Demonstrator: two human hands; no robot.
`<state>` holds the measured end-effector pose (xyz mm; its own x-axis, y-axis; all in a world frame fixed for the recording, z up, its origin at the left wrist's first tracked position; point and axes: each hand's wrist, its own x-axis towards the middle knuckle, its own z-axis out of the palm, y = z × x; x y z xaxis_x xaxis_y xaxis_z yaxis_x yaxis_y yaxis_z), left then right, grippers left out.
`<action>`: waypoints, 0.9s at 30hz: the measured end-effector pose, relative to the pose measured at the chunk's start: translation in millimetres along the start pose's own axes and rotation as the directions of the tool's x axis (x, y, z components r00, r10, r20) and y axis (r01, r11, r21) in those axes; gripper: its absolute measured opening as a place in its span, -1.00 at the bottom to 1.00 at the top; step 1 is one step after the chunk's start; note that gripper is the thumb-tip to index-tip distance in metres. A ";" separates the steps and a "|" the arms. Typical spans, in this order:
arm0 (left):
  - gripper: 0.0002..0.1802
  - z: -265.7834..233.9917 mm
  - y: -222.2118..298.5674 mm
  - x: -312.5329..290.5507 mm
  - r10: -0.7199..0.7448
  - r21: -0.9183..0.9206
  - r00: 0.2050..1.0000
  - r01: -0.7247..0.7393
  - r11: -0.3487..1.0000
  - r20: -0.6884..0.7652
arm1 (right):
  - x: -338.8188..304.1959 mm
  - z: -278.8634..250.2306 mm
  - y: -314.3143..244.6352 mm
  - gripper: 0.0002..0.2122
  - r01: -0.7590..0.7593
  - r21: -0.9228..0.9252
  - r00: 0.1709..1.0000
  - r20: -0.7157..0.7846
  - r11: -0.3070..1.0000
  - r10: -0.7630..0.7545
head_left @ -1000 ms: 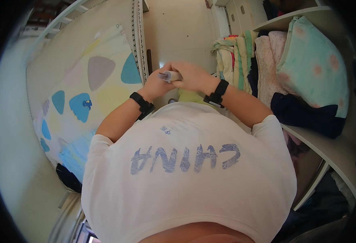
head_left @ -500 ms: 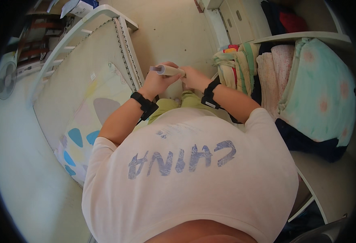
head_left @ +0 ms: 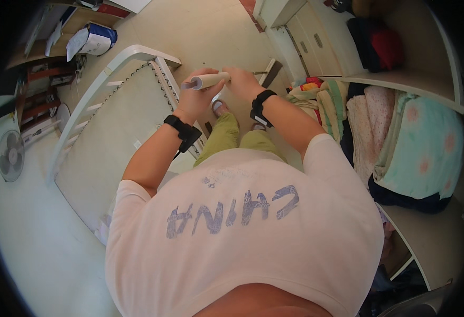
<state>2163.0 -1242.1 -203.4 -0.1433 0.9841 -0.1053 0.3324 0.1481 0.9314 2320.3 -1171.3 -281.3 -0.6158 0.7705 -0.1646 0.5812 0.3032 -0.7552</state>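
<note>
Both of my hands hold a short white cylinder-shaped tool with a grey tip (head_left: 207, 80) in front of my chest. My left hand (head_left: 196, 96) wraps its left part, near the grey tip. My right hand (head_left: 242, 83) grips the other end. Each wrist wears a black band. Below the hands I see my green trousers (head_left: 226, 134) and my shoes on the pale floor. My white printed shirt fills the lower half of the view.
A white-framed cot with a bare mattress (head_left: 110, 137) stands at my left. Shelves with folded clothes and blankets (head_left: 401, 137) run along the right. A white cabinet (head_left: 308, 45) is ahead, a fan (head_left: 11, 156) at far left, a bag (head_left: 92, 39) on the floor.
The view has swung forward and right: the patterned sheet on the cot has left the picture and the bare mattress shows. My hands stay together on the white tool, now raised slightly.
</note>
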 end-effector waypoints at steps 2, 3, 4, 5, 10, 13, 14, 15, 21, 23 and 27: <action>-0.70 -16.4 -9.9 23.0 -0.001 0.023 1.000 0.001 1.000 0.006 | 29.6 1.7 -3.3 -0.92 0.046 -0.014 0.997 -0.065 0.999 -0.047; -0.70 -24.3 -14.9 32.0 0.033 0.041 0.999 -0.032 0.999 -0.031 | 45.0 2.9 -4.6 -0.92 0.064 -0.018 0.997 -0.043 0.998 -0.065; -0.71 -31.7 -19.5 39.4 0.067 0.059 0.995 -0.063 0.996 -0.068 | 60.8 5.3 -6.8 -0.91 0.089 -0.018 0.996 -0.029 0.996 -0.090; -0.71 -39.0 -23.3 43.8 0.084 0.068 0.991 -0.077 0.995 -0.102 | 73.5 8.5 -10.1 -0.90 0.113 -0.019 0.993 -0.014 0.993 -0.113; -0.75 -87.4 -15.1 44.2 0.153 0.271 0.982 -0.117 0.956 -0.115 | 107.6 12.6 -46.8 -0.88 0.213 -0.098 0.973 0.109 0.972 -0.202; -0.76 -111.8 8.5 32.5 0.204 0.294 0.974 -0.165 0.941 -0.104 | 100.3 -1.8 -81.3 -0.89 0.240 -0.162 0.965 0.148 0.957 -0.217; -0.76 -116.9 17.1 27.4 0.217 0.293 0.971 -0.180 0.939 -0.100 | 92.9 -9.8 -91.3 -0.89 0.242 -0.173 0.964 0.153 0.955 -0.216; -0.76 -120.8 24.9 23.4 0.219 0.262 0.971 -0.189 0.946 -0.091 | 84.7 -17.5 -101.2 -0.89 0.252 -0.182 0.963 0.147 0.951 -0.227; -0.75 -106.2 50.1 13.1 0.282 0.171 0.957 -0.266 0.949 -0.074 | 48.1 -68.4 -121.0 -0.87 0.207 -0.229 0.964 0.211 0.951 -0.159; -0.74 -91.1 52.1 13.6 0.270 0.155 0.959 -0.255 0.955 -0.087 | 43.7 -80.1 -112.2 -0.85 0.209 -0.231 0.962 0.225 0.950 -0.157; -0.74 -53.4 53.0 15.5 0.161 0.041 0.974 -0.156 0.987 -0.162 | 44.5 -91.0 -81.5 -0.84 0.216 -0.268 0.960 0.233 0.939 -0.155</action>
<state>2128.6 -1224.3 -137.0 -0.2369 0.9660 0.1036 0.3884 -0.0036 0.9215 2293.9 -1110.7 -169.4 -0.8050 0.5624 -0.1890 0.5551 0.6017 -0.5742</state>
